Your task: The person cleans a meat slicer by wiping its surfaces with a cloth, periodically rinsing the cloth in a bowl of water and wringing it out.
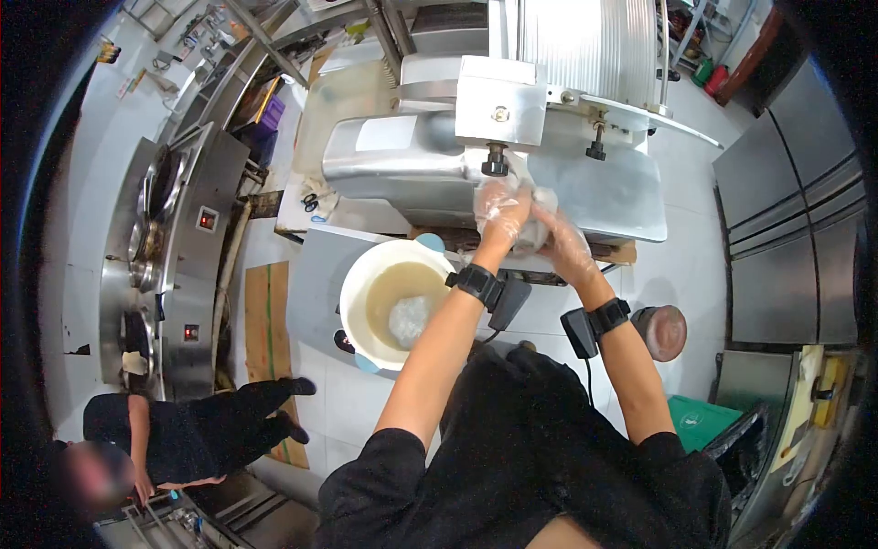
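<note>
Both hands wear clear plastic gloves and meet at the front of a metal slicing machine (393, 151). My left hand (501, 209) is closed, just below the machine's black knob (495, 163). Close beside it, my right hand (565, 245) curls inward from the right. A whitish, translucent lump (530, 236) shows between the two hands; glove plastic and glare keep me from telling what it is. Below and left stands a white bucket (351, 306) of cloudy liquid, with a pale translucent bundle (411, 317) in it.
A metal tray-like plate (604, 197) extends right of my hands. Scissors (313, 203) lie on the counter at left. A round lidded container (662, 332) and a green bin (702, 421) are at right. Another person (197, 439) is at lower left, near the stoves (187, 265).
</note>
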A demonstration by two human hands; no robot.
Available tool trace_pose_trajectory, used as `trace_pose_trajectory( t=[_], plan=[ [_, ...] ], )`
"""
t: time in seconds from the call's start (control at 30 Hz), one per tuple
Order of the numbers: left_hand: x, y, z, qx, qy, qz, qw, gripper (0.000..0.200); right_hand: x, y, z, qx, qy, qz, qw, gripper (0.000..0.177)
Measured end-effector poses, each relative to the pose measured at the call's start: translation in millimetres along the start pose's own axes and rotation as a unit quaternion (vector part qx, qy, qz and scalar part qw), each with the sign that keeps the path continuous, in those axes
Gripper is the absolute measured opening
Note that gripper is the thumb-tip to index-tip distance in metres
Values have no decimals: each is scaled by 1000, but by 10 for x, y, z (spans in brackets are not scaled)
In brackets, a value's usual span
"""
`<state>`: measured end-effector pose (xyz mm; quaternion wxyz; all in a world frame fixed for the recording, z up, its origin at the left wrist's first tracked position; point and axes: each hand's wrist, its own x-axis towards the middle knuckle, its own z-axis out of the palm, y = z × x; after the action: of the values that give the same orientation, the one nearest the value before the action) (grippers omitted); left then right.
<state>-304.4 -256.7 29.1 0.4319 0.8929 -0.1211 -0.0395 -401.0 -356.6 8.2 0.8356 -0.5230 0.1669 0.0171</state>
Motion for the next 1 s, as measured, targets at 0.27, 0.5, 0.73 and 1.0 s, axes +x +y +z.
trace_pose_trajectory(
  t=[0.27,0.5,0.73,1.0],
  plan=[
    [-231,-245,-85,-87,111,50,989,49,-145,22,216,2,-8,29,1000,63],
    [243,-230,-189,-13,38,-43,998,48,303,248,54,-199,-121,-166,958,44],
    [23,8,20,20,-52,52,997,52,-40,259,-78,-12,-39,-77,996,42],
    [-325,-164,30,-16,33,81,996,48,-175,332,-12,-2,-9,-3,1000,37]
  ],
)
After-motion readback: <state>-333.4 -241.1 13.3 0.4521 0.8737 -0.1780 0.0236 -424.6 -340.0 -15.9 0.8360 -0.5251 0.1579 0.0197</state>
